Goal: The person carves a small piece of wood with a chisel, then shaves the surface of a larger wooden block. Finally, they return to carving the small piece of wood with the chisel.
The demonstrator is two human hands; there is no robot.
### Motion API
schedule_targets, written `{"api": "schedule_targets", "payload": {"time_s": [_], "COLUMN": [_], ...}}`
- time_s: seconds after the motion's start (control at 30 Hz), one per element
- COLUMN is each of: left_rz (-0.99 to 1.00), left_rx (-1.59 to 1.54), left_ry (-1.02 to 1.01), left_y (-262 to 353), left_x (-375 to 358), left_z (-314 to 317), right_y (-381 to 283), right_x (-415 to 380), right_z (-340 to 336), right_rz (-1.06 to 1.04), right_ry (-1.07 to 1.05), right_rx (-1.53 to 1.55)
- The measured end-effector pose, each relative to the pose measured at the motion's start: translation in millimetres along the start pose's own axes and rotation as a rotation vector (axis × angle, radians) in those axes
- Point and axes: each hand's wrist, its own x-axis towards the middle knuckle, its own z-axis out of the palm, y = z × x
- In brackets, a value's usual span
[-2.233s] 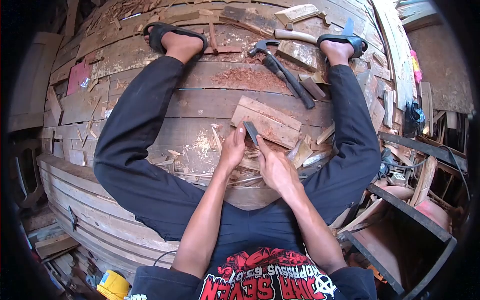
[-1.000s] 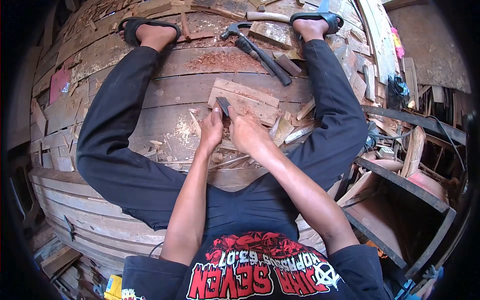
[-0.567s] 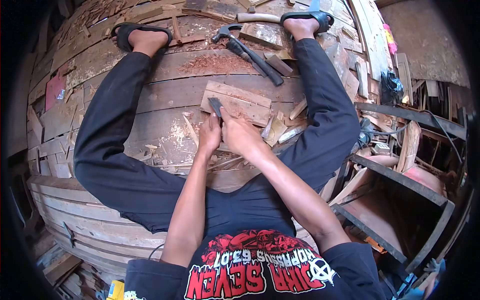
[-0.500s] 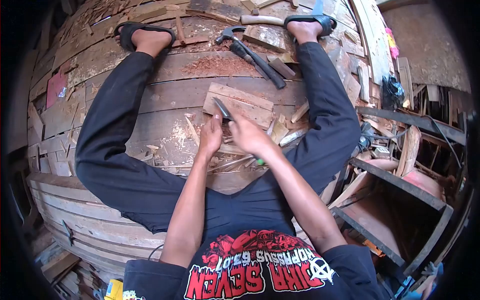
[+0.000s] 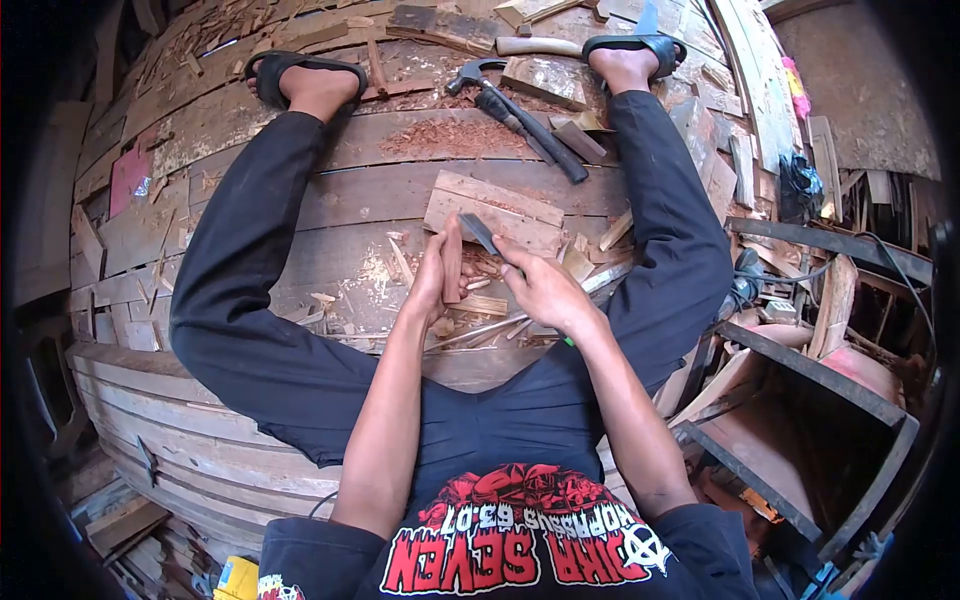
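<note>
My left hand (image 5: 431,275) is wrapped round a small reddish-brown strip of wood (image 5: 453,262), held nearly upright between my thighs. In my right hand (image 5: 548,290) is a knife (image 5: 479,232), its dark flat blade pointing up and left toward the upper end of the strip. My fingers and palm cover its grip. Just beyond both hands a flat wooden board (image 5: 505,205) lies on the planks, with shavings and offcuts scattered beside it.
A claw hammer (image 5: 535,125) lies between my feet, near a wooden block (image 5: 545,82) and a pale wooden handle (image 5: 540,45). Reddish shavings (image 5: 440,137) cover part of the plank floor. A metal-framed box (image 5: 800,430) stands at right, beside scrap wood.
My right hand and the knife have moved right and turned, and the wood strip in my left hand now shows plainly. The whole view has shifted slightly.
</note>
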Motion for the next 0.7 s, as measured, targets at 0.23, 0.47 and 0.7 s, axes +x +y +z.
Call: {"api": "schedule_targets", "payload": {"time_s": [0.23, 0.47, 0.7], "left_rz": [-0.119, -0.152, -0.117], "left_rx": [-0.121, -0.058, 0.137], "left_ry": [-0.112, -0.154, 0.071], "left_y": [-1.0, 11.3, -1.6], "left_x": [6.4, 3.4, 7.9], "left_z": [3.8, 5.2, 18.2], "right_y": [-4.7, -9.8, -46.0], "right_x": [5.6, 12.9, 8.5], "right_z": [11.3, 10.4, 8.0], "right_rz": [0.019, 0.046, 0.170], "right_ry": [-0.043, -0.058, -0.112], "right_rx": [-0.093, -0.192, -0.304]}}
